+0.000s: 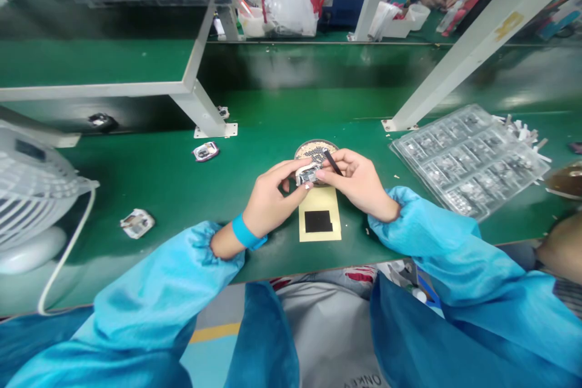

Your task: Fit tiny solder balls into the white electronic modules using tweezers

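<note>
Circuit board (308, 175), probably, in left hand (271, 193)

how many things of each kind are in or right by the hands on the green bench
small circuit board: 1
black pen-like tool: 1
round dish of small beads: 1
yellow card with a black square: 1
total: 4

The left hand (273, 191) pinches a small circuit board (308, 175), and the right hand (359, 183) holds a black tool (333, 162) just beside it. Behind the hands sits a round dish of beads (316, 147); below them lies a yellow card (319, 234) with a black square. A clear plastic tray (468, 160) lies right on the green bench (136, 179), a white fan (31, 194) left
</note>
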The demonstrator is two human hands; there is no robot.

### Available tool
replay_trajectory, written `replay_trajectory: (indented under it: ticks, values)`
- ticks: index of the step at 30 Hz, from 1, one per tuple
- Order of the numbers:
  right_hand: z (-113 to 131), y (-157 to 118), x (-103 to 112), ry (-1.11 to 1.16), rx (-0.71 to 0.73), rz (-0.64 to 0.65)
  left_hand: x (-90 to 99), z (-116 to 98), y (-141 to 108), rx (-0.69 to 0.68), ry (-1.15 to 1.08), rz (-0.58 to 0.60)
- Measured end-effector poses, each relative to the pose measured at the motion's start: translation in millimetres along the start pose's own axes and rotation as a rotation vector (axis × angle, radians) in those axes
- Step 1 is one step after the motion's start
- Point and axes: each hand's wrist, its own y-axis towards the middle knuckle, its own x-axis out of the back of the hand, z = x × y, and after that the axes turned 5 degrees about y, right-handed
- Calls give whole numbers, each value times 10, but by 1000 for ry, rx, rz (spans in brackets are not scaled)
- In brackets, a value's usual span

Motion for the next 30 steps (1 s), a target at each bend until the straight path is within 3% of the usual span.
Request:
replay_trajectory:
  ticks: [4, 10, 14, 22, 27, 30]
  values:
    - [29, -17, -13, -40, 5, -12, 3, -3, -12, -22, 52, -18]
    - [16, -58, -45, -74, 108, 31, -57, 20, -17, 156, -441, 4]
    - [-15, -56, -95, -30, 83, 83, -95, -39, -10, 183, -549, -11]
    - [-6, -52, -182, -43, 26, 38, -189, -14, -30, 42, -467, -79]
    - [-39, 11, -123, -104, 65, 47, -190, 57, -35, 105, -260, 23]
    - [-46, 43, -117, -145, 87, 45, -194, 36, -33, 125, -235, -4]
